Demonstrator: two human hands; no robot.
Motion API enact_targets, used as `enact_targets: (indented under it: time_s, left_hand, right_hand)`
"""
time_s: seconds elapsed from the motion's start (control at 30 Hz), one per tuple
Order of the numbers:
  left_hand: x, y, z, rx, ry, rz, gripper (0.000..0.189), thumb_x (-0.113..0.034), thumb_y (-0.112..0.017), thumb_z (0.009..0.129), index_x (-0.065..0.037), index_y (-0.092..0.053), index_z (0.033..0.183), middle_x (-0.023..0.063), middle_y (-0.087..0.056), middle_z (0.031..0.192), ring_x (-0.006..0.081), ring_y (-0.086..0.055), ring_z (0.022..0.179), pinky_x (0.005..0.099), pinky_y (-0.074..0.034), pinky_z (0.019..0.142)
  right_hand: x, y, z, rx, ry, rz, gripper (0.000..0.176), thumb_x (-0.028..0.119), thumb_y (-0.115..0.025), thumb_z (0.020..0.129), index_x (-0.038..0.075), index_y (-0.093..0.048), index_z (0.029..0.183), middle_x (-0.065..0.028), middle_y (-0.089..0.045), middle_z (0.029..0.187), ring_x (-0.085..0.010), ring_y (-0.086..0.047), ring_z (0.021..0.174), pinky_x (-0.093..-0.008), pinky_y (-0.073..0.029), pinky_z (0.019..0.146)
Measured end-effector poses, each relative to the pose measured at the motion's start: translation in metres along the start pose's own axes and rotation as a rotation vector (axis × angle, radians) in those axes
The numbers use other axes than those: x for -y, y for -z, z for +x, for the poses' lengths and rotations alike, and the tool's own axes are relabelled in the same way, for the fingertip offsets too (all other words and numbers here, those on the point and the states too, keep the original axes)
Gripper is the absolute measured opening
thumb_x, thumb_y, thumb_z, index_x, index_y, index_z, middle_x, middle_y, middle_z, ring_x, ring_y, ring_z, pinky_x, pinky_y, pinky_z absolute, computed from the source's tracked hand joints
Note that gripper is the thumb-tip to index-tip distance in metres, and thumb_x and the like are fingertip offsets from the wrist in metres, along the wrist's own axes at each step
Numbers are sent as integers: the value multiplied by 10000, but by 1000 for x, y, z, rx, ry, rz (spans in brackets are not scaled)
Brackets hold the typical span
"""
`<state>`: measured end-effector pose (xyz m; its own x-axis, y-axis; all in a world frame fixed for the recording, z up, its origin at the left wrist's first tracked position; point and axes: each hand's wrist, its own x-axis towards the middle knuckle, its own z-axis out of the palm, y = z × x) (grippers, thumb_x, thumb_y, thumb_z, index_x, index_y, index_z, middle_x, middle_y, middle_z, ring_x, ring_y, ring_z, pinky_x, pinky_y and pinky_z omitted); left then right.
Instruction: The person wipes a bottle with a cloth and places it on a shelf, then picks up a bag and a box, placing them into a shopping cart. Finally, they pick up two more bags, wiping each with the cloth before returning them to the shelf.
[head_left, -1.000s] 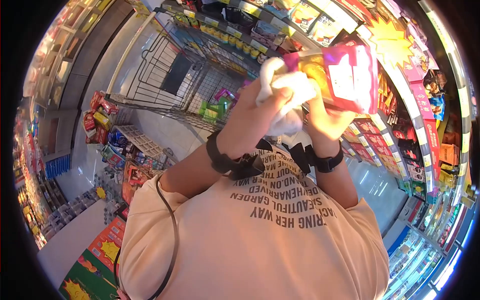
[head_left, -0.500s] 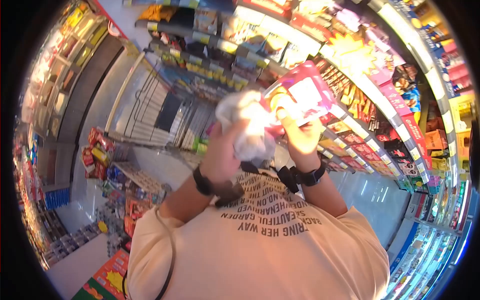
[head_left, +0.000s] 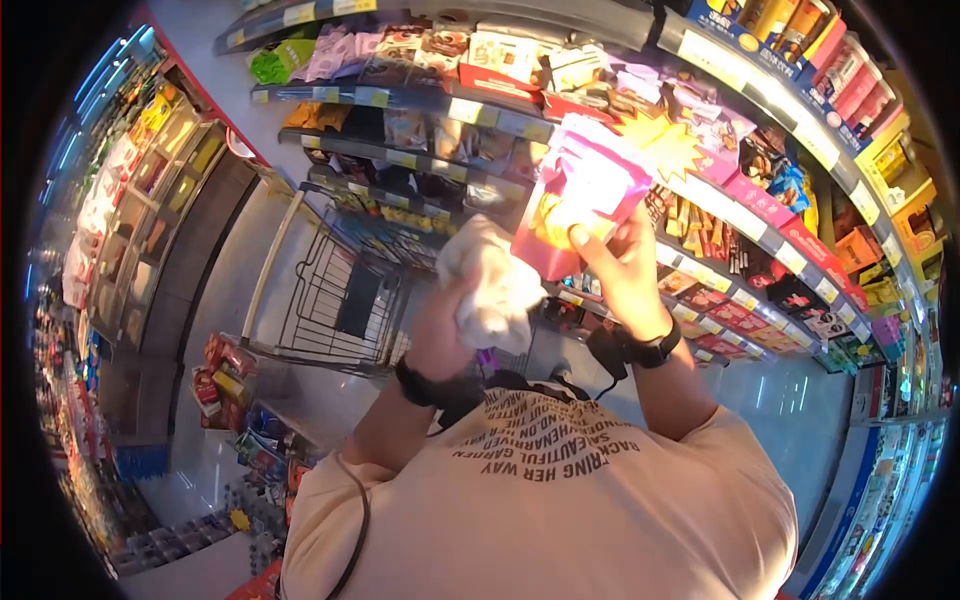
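My right hand grips a pink and purple snack pouch, its thumb across the lower front. Glare washes out much of the pouch's printed face. Bunched in my left hand is a white cloth, close beside the pouch's lower left corner. The cloth covers most of that hand's fingers. Both hands are raised in front of my chest, before the snack shelves.
Tiered shelves of packaged snacks curve across the front and right. A yellow starburst sign stands out behind the pouch. At the left front is a wire shopping cart. Red packages are stacked low at the left.
The pouch has come more upright and shifted slightly left, apart from the cloth that overlapped it. My left hand and the cloth have moved slightly lower. The view has tilted, showing more upper shelf.
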<state>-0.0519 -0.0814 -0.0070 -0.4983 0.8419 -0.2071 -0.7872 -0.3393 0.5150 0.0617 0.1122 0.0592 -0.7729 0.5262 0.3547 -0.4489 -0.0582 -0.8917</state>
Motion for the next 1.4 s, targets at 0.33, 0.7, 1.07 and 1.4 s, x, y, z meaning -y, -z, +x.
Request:
enact_targets:
  time_s: [0.33, 0.7, 1.07, 1.4]
  left_hand:
    - [27, -42, 16, 226, -156, 127, 619, -190, -617, 936, -44, -346, 1474, 175, -503, 1402, 345, -557, 1270, 567, -512, 1031]
    - [38, 2, 59, 609, -171, 551, 698, -231, -712, 813, -4, -409, 1399, 149, -640, 1215, 250, -667, 1027, 385, -562, 855]
    - [2, -34, 11, 493, -404, 675, 482, -372, -717, 802, 6, -538, 1043, 50, -583, 908, 139, -565, 813, 300, -472, 755]
    - [2, -21, -36, 56, -334, 394, 503, -270, -651, 941, -14, -482, 1340, 103, -620, 1143, 198, -628, 1055, 354, -526, 890]
  right_hand:
    - [12, 15, -7, 195, -24, -251, 302, 75, -570, 1023, -8, -556, 1313, -16, -620, 1183, -99, -565, 1078, -289, -471, 949]
    - [140, 49, 21, 297, -40, -696, 156, 128, -753, 913, -8, -719, 980, -13, -687, 763, -28, -542, 707, -238, -461, 613]
    - [400, -2, 129, 276, 501, -1072, 235, 154, -754, 913, -5, -685, 1071, -21, -721, 900, -67, -659, 788, -228, -528, 678]
    - [493, -38, 178, -104, 344, -1460, 367, 75, -651, 942, -18, -586, 1290, -175, -702, 1113, -243, -700, 1015, -342, -576, 920]
